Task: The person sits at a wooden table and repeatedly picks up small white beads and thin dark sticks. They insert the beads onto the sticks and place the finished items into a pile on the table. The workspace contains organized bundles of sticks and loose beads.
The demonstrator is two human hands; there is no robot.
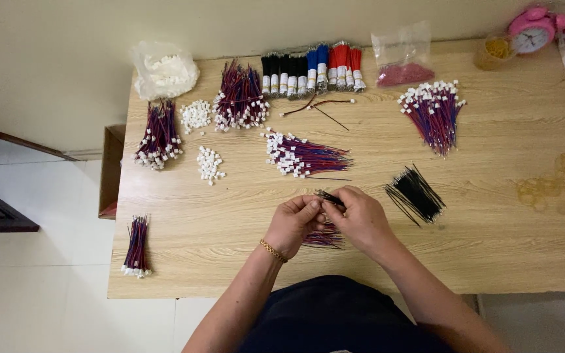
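- Pale wood grain covers the bench (230, 222), which fills most of the frame, with a white tiled floor at the left and a cream wall along the top.
- At the lower centre, the left hand (293, 224) and the right hand (359, 219) meet above the bench, fingertips pinched together on a few thin black wires (330, 198); both are closed narrowly around them.
- A gold bracelet (273, 251) sits on the left wrist.
- Just beneath the hands lies a small bundle of red and blue wires (324, 238), partly hidden by them.
- To the right of the hands, a fan of loose black wires (416, 194) rests on the bench.
- At the lower left edge lies a separate bundle of red and blue leads (136, 247) with white plugs.
- Mid-frame holds a spread of leads with white connectors (302, 157), and left of it a scatter of loose white connectors (209, 163).
- Farther up sit more bundles of leads, a row of bound wire bunches in black, blue and red (312, 68), a white bag (163, 69) and a clear bag of red bits (403, 55).
- In the upper right corner stands a pink alarm clock (533, 29).
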